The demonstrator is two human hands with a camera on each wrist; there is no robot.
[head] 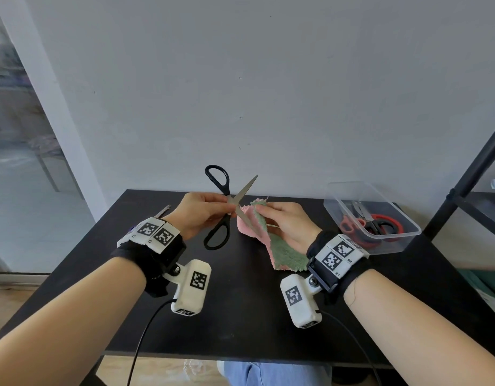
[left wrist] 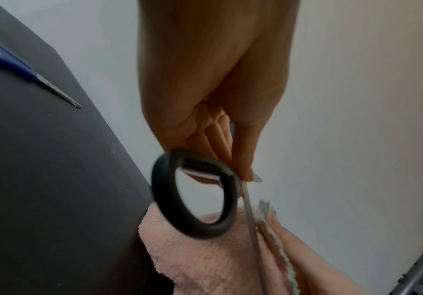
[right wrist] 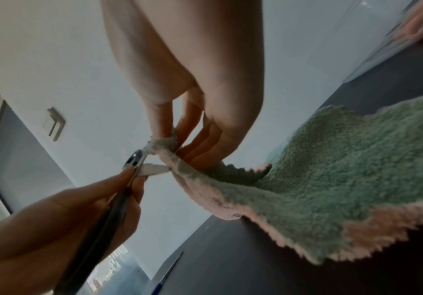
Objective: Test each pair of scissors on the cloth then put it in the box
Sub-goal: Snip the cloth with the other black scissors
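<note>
Black-handled scissors (head: 223,222) are held above the table with the blades spread wide. My left hand (head: 210,210) grips them near the pivot; one handle ring (left wrist: 192,197) hangs below my fingers. One blade lies against the edge of a green and pink cloth (head: 285,254). My right hand (head: 279,218) pinches the cloth's top edge (right wrist: 164,142) and holds it up, while the rest drapes down to the table. A clear plastic box (head: 402,240) at the right holds red-handled and black-handled scissors (head: 371,222).
Blue-handled scissors (left wrist: 54,87) lie on the black table (head: 240,316) at the far left, behind my left wrist. A dark metal shelf frame (head: 463,176) stands at the right past the box. A grey wall backs the table.
</note>
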